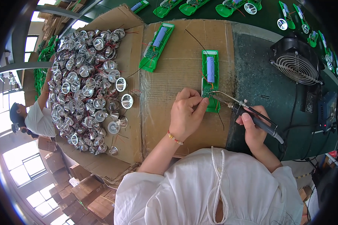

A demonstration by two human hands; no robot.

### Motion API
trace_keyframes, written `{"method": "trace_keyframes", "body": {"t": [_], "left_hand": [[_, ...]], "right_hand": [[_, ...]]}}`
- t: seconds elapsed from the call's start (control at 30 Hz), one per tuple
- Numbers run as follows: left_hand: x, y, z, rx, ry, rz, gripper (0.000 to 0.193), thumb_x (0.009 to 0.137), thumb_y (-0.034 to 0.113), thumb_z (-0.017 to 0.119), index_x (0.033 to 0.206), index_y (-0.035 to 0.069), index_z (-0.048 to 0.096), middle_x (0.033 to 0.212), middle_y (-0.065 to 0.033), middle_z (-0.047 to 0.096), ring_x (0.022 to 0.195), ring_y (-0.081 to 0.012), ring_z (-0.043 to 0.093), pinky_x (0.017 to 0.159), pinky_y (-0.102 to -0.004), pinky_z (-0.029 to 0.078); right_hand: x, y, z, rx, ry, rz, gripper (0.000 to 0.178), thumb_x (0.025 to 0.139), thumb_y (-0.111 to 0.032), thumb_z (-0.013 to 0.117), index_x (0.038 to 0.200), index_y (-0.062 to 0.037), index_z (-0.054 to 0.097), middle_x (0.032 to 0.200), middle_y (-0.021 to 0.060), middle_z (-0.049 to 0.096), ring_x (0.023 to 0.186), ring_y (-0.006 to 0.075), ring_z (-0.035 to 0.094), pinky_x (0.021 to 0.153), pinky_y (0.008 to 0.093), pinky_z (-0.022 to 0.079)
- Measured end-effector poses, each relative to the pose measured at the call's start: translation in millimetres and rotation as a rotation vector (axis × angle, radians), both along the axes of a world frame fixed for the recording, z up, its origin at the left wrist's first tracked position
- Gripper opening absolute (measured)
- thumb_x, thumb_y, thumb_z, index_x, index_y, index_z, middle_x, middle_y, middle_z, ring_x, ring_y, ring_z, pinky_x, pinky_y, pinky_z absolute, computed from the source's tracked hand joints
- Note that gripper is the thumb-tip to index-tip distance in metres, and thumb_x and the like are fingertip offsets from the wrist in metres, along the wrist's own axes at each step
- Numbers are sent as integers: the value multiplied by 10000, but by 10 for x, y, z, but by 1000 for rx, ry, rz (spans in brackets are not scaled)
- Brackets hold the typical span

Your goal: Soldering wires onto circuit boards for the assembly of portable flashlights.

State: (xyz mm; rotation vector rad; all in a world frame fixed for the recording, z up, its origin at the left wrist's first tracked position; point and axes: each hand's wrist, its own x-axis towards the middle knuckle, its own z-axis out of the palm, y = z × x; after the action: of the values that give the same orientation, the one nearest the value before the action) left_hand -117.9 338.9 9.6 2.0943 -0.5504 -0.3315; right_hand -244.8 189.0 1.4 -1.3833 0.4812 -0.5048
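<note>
In front of me, a green plastic half-shell (213, 106) lies on brown cardboard with a purple cylindrical battery (210, 69) and a small circuit board in it. My left hand (186, 110) is closed in a pinch at the shell's near left edge, beside the board; what the fingertips hold is too small to make out. My right hand (254, 129) grips a soldering iron (259, 123) with a thin metal feed tube along it. The iron's tip reaches the board close to my left fingertips. Thin dark wires stick out around the shell.
Left of the work lies another green shell with battery (153, 48). Beyond it is a large heap of shiny reflector cups (88, 88) with wires. A black fan (296, 63) and a blue box (327, 108) stand right. More green shells line the far edge. Another person (37, 120) is at far left.
</note>
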Motion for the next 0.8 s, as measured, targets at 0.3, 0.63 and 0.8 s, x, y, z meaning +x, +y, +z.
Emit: {"method": "trace_keyframes", "body": {"t": [0.3,0.63,0.8], "left_hand": [[27,-51,-12,44,20,2,128,714,129,618,651,18,633,764,-76,541,749,-242,524,665,-335,430],[49,-52,-9,63,21,-4,163,720,137,615,624,5,607,751,-81,538,735,-243,522,645,-337,426],[45,-73,28,51,29,-7,167,718,134,621,619,1,601,736,-86,537,715,-237,522,622,-330,421]], "right_hand": [[35,2,-26,-88,44,24,147,785,-56,595,862,37,512,683,91,583,578,123,580,525,230,471],[-53,-52,-7,16,-55,-86,164,807,-75,574,902,33,494,732,99,579,599,125,577,558,224,490],[-94,-101,-45,53,-35,-110,158,814,-89,570,896,21,490,709,90,582,599,120,573,561,222,485]]}}
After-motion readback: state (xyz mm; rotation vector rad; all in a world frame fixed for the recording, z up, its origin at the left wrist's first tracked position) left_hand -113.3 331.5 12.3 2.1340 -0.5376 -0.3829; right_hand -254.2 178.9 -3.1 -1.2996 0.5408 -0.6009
